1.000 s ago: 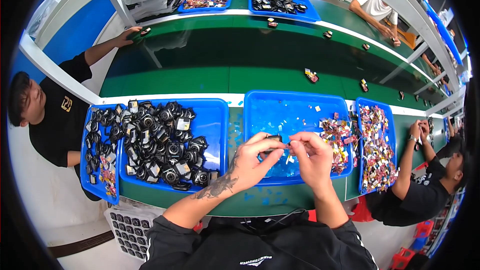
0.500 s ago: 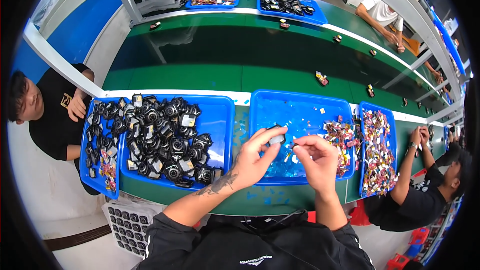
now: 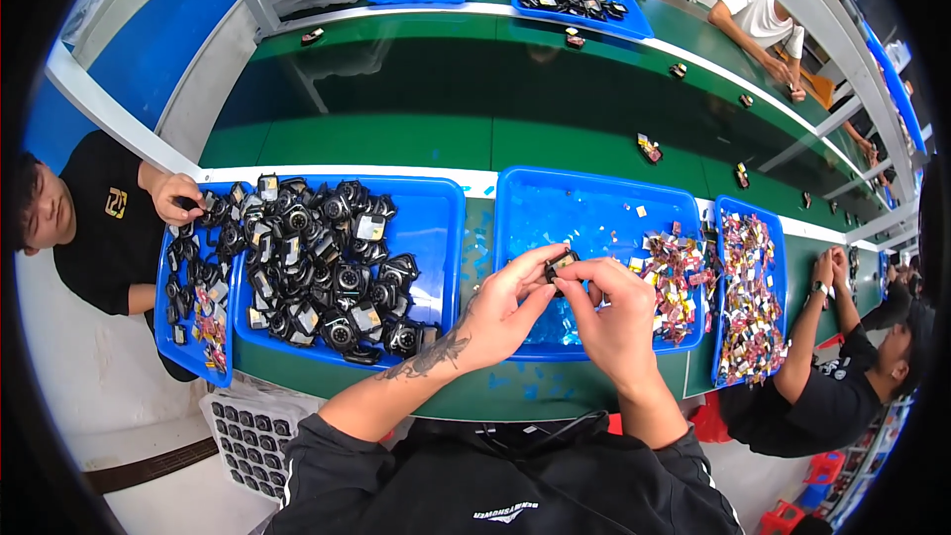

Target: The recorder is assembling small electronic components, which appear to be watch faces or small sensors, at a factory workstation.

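Note:
My left hand point(image 3: 503, 315) pinches a small black watch case point(image 3: 562, 263) between thumb and fingertips. Against its near edge, the thumb and fingers of my right hand point(image 3: 616, 322) are closed together. Whether they grip the case itself or some tiny part on it is hidden. Both hands are over a blue tray point(image 3: 684, 196) with scattered blue film bits. A heap of small red and yellow parts point(image 3: 676, 282) lies at its right side. To the left, another blue tray point(image 3: 421, 190) holds a pile of black watch cases point(image 3: 327, 263), some with pale square faces.
A narrow tray of red and yellow parts point(image 3: 750, 297) stands at the right. Beyond the trays runs a green conveyor point(image 3: 376, 144) carrying scattered small assemblies point(image 3: 649, 148). Co-workers sit left, right and opposite. White frame posts point(image 3: 119, 114) rise at the left.
My right hand has moved left and up to meet the watch case in my left hand. Conveyor pieces have shifted slightly right. The left co-worker's hand now holds a dark piece above the trays.

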`<state>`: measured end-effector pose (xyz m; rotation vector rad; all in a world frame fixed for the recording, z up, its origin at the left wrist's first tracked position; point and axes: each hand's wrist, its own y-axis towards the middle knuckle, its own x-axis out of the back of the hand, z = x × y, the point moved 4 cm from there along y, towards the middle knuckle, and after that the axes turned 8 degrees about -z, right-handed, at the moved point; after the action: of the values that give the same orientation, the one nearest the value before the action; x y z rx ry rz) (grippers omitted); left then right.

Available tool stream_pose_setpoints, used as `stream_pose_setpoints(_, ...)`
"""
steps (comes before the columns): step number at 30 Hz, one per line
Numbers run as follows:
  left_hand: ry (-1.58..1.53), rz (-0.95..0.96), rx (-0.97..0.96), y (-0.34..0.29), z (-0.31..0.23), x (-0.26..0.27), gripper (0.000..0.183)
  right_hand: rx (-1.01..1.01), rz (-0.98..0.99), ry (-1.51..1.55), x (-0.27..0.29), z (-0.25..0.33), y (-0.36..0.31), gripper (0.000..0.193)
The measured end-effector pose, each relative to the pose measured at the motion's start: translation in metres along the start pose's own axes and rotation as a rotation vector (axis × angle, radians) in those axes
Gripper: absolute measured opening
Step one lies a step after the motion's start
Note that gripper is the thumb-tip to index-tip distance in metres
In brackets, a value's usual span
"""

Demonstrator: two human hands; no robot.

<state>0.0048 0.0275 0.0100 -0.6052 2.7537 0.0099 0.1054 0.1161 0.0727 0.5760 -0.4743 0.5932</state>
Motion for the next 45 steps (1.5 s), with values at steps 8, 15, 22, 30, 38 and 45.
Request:
stream_pose_setpoints(8, 0.04, -0.019, -0.01, -0.001, 0.001, -0.001, 0.045, -0.017, 0.01, -0.009, -0.001, -0.005, -0.001, 0.008)
stream_pose_setpoints(15, 0.049, -0.007, 0.019, -0.005, 0.0, -0.003, 0.044, 0.005, -0.033, -0.053, 0.001, -0.005, -0.001, 0.014)
stream_pose_setpoints(22, -0.103, 0.029, -0.063, -0.005, -0.009, -0.007, 0.046, -0.17, -0.1, 0.375, 0.003, -0.026, -0.006, 0.028)
stream_pose_setpoints(30, 0.016, -0.097, -0.283, -0.005, -0.009, 0.0, 0.033, -0.413, -0.018, 0.602, 0.002, -0.038, -0.031, 0.021)
stream_pose_setpoints(38, 0.706, -0.095, -0.697, -0.006, -0.033, -0.005, 0.035, -0.476, 0.015, 0.745, 0.01, -0.037, -0.026, 0.011)
stream_pose_setpoints(45, 0.793, -0.15, -0.817, -0.008, -0.036, -0.003, 0.032, -0.526, 0.147, 0.722, 0.007, -0.037, -0.027, 0.008)
